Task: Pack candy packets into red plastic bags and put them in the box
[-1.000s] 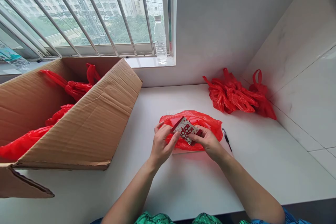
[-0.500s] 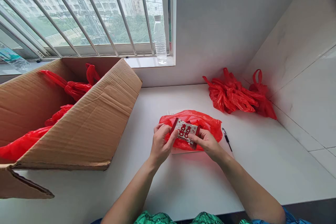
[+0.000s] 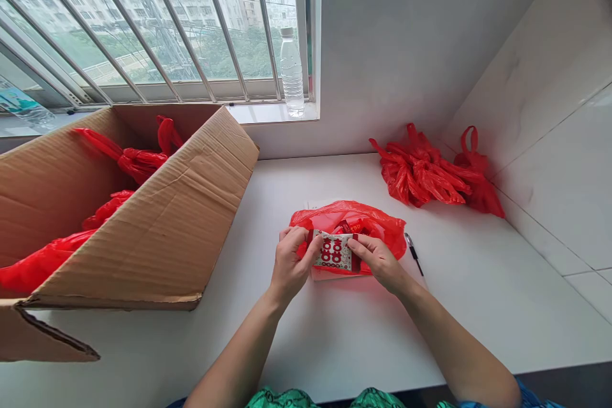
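Between my two hands is a small white-and-red candy packet (image 3: pixel 334 251) with red double-happiness characters on its front. My left hand (image 3: pixel 292 261) pinches its left end, thumb on the front. With thumb and fingers, my right hand (image 3: pixel 380 259) grips the upper right end. Right below and behind the packet lies an opened red plastic bag (image 3: pixel 382 224), spread on the table, with several red wrapped pieces (image 3: pixel 351 227) inside. The edge of something flat and white shows under the bag.
A black pen (image 3: pixel 414 254) lies right of the bag. An open cardboard box (image 3: pixel 157 236) holding red bags (image 3: pixel 138 162) fills the left side. Knotted red bags (image 3: pixel 425 169) lie against the back wall. A clear bottle (image 3: pixel 292 73) stands on the windowsill.
The packet has turned from a tilt to nearly level and faces me more squarely. My right hand has shifted its hold toward the upper right corner. The bag and surroundings are unmoved.
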Motion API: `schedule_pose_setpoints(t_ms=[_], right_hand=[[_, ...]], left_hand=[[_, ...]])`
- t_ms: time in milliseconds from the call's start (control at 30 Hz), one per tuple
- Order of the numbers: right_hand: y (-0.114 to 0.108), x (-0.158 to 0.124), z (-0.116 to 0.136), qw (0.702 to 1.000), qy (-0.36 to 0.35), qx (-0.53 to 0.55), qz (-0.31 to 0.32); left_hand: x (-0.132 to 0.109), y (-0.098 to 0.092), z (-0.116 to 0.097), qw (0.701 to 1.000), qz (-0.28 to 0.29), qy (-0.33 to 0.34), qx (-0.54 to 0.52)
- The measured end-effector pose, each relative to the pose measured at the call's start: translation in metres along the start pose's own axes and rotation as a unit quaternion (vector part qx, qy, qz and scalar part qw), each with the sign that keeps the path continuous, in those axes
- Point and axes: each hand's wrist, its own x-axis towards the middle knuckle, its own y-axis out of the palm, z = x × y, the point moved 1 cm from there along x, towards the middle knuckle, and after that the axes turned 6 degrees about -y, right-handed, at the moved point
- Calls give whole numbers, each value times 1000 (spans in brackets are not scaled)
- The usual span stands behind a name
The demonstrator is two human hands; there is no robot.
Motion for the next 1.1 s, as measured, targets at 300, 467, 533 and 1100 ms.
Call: schedule_pose_setpoints(t_ms=[300, 467, 533, 1100], right_hand=[[-1, 1, -5, 999, -26, -23, -31], [-2, 0, -4, 998, -26, -31, -54], [-2, 0, -3, 997, -26, -31, -60], [-1, 0, -2, 999, -22, 13, -37]], left_hand=[[0, -1, 1, 999, 9, -11, -36], [0, -1, -2, 999, 9, -8, -44], [0, -1, -2, 999, 7, -7, -45], [0, -2, -1, 1000, -7, 2, -21]])
